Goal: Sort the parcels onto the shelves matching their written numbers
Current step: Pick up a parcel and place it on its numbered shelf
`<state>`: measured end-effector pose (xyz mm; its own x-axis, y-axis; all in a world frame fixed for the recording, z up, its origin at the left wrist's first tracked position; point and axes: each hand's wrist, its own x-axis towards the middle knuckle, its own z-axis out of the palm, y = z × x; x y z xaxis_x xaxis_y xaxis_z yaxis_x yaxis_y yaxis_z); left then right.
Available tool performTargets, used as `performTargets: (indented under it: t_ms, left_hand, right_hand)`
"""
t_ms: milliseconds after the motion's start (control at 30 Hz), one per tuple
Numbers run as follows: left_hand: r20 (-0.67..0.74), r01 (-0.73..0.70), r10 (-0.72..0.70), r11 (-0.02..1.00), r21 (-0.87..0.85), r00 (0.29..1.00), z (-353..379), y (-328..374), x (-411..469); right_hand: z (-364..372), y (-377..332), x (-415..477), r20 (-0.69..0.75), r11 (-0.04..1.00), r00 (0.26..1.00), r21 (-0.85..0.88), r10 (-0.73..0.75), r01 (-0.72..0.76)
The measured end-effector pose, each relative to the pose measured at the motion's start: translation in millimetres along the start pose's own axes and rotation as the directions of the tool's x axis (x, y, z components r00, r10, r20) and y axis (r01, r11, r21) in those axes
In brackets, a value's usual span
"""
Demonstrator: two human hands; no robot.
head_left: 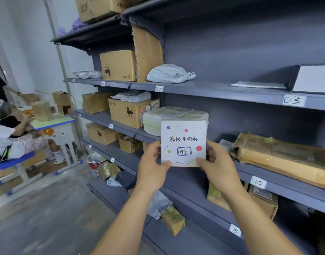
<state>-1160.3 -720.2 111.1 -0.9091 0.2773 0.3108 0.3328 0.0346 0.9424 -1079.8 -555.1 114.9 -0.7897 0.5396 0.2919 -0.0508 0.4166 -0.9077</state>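
Small desk [61, 119] (seated person [20, 146] beside)

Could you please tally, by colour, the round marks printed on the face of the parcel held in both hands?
blue ringed mark: 1
pink dot: 1
red dot: 1
yellow-green dot: 1
Total: 4, all on the parcel marked 04.
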Motion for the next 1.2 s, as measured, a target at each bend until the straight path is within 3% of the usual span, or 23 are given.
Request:
performTargets:
  t_ms: [367,600,900,1200]
  left_hand:
    - [0.053,0.019,-0.018,0.999,-0.026,0.998,-20.8,-34.3,105.0]
    - [0.146,-0.008,0.016,0.998,-0.058,0.989,-42.3,-62.5,171.1]
    - [0.349,-0.084,0.122,0.989,-0.125,0.929,-90.8,-65.0,245.0]
    - [0.412,-0.208,0.286,0.952,-0.224,0.865,-115.3,-36.7,276.2]
  right_hand:
    - [56.5,0.3,80.2,-0.045,0.999,0.998,0.009,0.053,-0.053]
    - [105.7,-1.7,114.4,-0.17,0.998,0.984,-0.01,0.058,-0.061]
    - [168.6,-34.6,133.2,-0.364,0.993,0.928,-0.05,0.082,-0.107]
    - [183.4,-85.9,129.9,-0.475,0.992,0.88,-0.117,-0.02,-0.04]
